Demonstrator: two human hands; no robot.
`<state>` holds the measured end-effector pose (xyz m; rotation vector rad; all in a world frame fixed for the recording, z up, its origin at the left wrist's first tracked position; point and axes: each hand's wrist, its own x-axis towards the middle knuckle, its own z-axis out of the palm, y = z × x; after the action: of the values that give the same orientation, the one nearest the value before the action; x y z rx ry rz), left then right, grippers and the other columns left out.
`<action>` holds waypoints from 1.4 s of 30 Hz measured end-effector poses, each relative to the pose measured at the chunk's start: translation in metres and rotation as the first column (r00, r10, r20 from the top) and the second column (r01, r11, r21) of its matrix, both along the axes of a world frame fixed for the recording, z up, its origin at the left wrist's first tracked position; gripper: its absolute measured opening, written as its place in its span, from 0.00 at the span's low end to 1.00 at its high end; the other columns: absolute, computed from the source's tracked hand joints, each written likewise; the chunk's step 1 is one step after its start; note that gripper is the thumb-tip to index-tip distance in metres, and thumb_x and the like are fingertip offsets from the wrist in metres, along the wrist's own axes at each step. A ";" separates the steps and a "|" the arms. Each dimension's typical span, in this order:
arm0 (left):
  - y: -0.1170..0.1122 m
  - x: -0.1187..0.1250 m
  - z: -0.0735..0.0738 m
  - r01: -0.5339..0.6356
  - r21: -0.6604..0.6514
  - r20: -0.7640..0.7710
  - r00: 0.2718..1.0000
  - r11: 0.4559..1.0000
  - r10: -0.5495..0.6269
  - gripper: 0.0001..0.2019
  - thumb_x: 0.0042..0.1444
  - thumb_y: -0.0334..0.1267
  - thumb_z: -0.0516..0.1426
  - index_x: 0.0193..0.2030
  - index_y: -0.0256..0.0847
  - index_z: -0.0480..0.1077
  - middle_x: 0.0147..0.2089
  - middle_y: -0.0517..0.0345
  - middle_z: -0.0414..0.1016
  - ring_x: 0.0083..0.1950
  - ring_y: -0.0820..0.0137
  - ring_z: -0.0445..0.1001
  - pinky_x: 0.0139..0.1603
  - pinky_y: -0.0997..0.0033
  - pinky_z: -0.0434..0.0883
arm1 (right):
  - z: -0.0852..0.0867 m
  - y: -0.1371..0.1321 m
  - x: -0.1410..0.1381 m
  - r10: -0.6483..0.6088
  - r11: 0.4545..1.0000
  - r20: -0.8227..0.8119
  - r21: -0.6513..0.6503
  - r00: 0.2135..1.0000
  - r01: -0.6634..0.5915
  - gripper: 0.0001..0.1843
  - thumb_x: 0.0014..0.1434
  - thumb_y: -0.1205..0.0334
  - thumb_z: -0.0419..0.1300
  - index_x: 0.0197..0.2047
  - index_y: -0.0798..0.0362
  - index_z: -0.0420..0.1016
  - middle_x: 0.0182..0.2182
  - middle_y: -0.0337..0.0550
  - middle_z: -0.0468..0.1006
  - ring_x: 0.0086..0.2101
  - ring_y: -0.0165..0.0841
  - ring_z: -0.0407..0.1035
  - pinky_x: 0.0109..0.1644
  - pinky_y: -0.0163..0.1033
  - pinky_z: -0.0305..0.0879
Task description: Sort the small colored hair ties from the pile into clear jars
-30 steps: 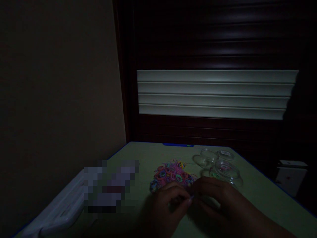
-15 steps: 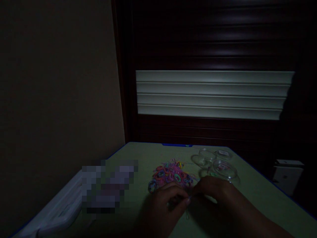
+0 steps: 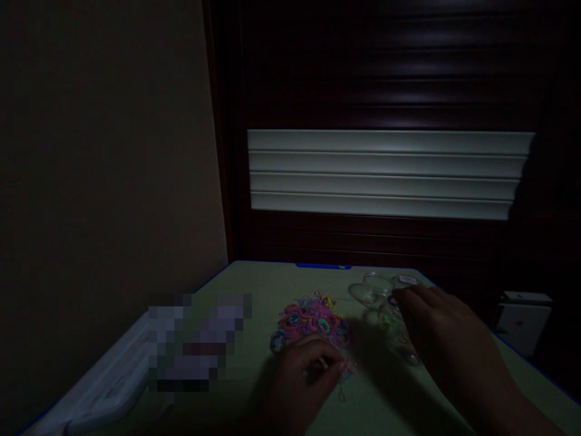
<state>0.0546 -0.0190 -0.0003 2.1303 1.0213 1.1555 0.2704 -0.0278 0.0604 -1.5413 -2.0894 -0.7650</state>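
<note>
My left hand (image 3: 308,378) is closed in a pinch, and a thin pale elastic band (image 3: 342,395) hangs in a small loop just below its fingertips. Right behind that hand lies a pile of small colourful elastic bands (image 3: 313,318), pink, orange, green, blue and yellow. My right hand (image 3: 436,321) is raised over a clear plastic jar (image 3: 393,327) that has some green and other coloured bits inside. Its fingers are drawn together and point down; what they hold, if anything, is hidden.
Clear round containers (image 3: 376,284) stand behind the jar. On the left are a pixelated flat object (image 3: 213,333) and a white tray-like case (image 3: 104,375). A wall (image 3: 113,151) borders the table (image 3: 254,278) on the left. White boxes (image 3: 521,324) stand beyond the right edge.
My right hand has moved away from the left one, rightward and up over the jar. My left hand has stayed in nearly the same place, still pinching.
</note>
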 end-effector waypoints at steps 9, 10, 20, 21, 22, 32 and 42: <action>0.000 0.000 -0.002 -0.014 -0.005 -0.018 1.000 1.000 0.014 0.05 0.53 0.30 0.54 0.30 0.39 0.72 0.30 0.60 0.72 0.32 0.73 0.70 0.34 0.77 0.65 | 0.002 -0.003 0.001 -0.135 0.990 0.078 0.046 0.988 0.132 0.13 0.49 0.76 0.52 0.33 0.52 0.72 0.31 0.45 0.75 0.31 0.38 0.67 0.34 0.40 0.58; 0.000 0.000 -0.002 -0.010 -0.008 -0.012 1.000 1.000 0.010 0.05 0.53 0.30 0.55 0.30 0.39 0.72 0.30 0.60 0.72 0.32 0.74 0.70 0.33 0.77 0.65 | 0.001 -0.002 0.001 -0.120 0.993 0.066 0.030 0.991 0.118 0.12 0.49 0.76 0.53 0.34 0.52 0.72 0.31 0.45 0.75 0.32 0.38 0.67 0.34 0.41 0.58; 0.000 -0.009 0.020 -0.024 0.059 -0.098 0.995 0.998 0.029 0.06 0.54 0.28 0.54 0.31 0.39 0.71 0.32 0.60 0.72 0.35 0.73 0.70 0.37 0.76 0.65 | -0.016 -0.003 -0.030 0.294 0.854 -0.423 -0.286 0.857 -0.434 0.10 0.57 0.65 0.50 0.32 0.51 0.72 0.30 0.42 0.74 0.29 0.32 0.68 0.32 0.35 0.61; 0.001 -0.012 0.023 -0.020 0.080 -0.120 0.992 0.997 0.030 0.06 0.54 0.28 0.54 0.31 0.39 0.71 0.33 0.60 0.72 0.36 0.73 0.70 0.38 0.76 0.65 | -0.018 -0.005 -0.034 0.281 0.847 -0.431 -0.308 0.857 -0.433 0.11 0.57 0.64 0.49 0.30 0.51 0.72 0.28 0.41 0.73 0.27 0.31 0.67 0.30 0.34 0.60; 0.002 -0.016 0.024 -0.014 0.105 -0.143 0.989 0.994 0.029 0.06 0.54 0.27 0.54 0.31 0.39 0.71 0.34 0.60 0.72 0.37 0.73 0.70 0.39 0.75 0.65 | -0.020 -0.007 -0.038 0.265 0.847 -0.429 -0.325 0.864 -0.422 0.12 0.57 0.64 0.48 0.28 0.51 0.72 0.26 0.41 0.72 0.26 0.30 0.66 0.28 0.34 0.59; 0.016 -0.055 0.017 -0.011 0.306 -0.328 0.937 0.952 0.116 0.06 0.58 0.28 0.51 0.35 0.41 0.68 0.36 0.60 0.70 0.40 0.71 0.67 0.42 0.72 0.64 | -0.015 -0.003 -0.034 0.277 0.856 -0.353 -0.333 0.894 -0.396 0.11 0.57 0.62 0.49 0.26 0.51 0.69 0.24 0.41 0.70 0.23 0.29 0.64 0.25 0.33 0.54; 0.014 -0.068 0.036 -0.073 0.388 -0.634 0.703 0.919 0.323 0.09 0.60 0.30 0.47 0.34 0.38 0.68 0.36 0.54 0.69 0.39 0.66 0.66 0.41 0.68 0.63 | -0.008 -0.010 -0.037 0.242 0.843 -0.293 -0.408 0.925 -0.350 0.13 0.58 0.58 0.49 0.24 0.50 0.67 0.23 0.39 0.70 0.22 0.29 0.64 0.22 0.32 0.53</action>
<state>-0.0131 -0.0047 0.0360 2.8977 1.4924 0.6233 0.2331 -0.0373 0.0520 -1.3797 -2.3512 0.0288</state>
